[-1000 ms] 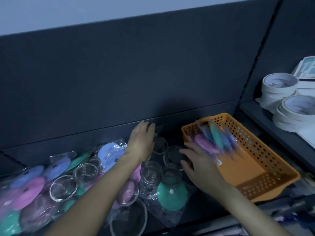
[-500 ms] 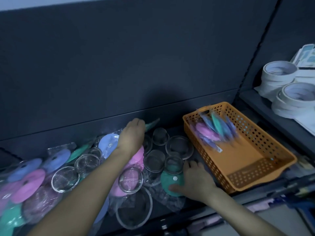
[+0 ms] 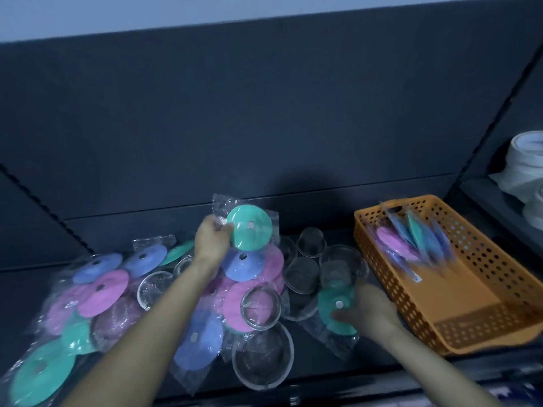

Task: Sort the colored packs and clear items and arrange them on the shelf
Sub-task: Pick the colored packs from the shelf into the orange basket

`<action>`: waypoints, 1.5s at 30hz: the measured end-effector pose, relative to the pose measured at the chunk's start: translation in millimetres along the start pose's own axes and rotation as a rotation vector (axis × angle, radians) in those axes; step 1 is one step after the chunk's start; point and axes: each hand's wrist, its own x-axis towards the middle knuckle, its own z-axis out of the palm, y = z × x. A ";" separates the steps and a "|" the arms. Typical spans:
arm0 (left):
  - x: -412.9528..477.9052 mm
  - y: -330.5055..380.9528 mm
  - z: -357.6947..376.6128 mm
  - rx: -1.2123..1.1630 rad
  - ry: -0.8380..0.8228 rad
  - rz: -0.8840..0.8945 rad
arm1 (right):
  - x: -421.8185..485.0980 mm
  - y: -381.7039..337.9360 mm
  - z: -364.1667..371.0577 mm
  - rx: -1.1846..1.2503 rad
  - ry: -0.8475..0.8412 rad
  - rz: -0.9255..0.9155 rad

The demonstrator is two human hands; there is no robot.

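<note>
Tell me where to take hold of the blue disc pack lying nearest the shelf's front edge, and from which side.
Pinch the loose bag end of the blue disc pack, coming from the shelf's front. The disc lies flat with no lip to hook, but the wrapper juts forward past it. The left hand holds a green disc pack by its wrapper likewise.

Dim, bluish, motion blur at rt

Dark grey shelf unit (image 3: 264,113) beneath pale wall (image 3: 117,13), dim light.
</note>
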 end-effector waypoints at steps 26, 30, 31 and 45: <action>-14.9 -20.9 2.0 -0.081 -0.192 -0.269 | -15.5 -21.5 -63.7 0.510 0.167 -0.200; -17.0 -4.5 0.4 -0.191 -0.148 -0.299 | -13.8 -28.0 -63.0 0.555 0.229 -0.199; -18.1 -0.6 1.3 -0.233 -0.150 -0.282 | -13.4 -29.2 -63.1 0.584 0.245 -0.197; -63.6 85.3 69.6 -0.528 -0.355 -0.056 | -14.8 -5.3 -92.9 0.687 0.628 -0.412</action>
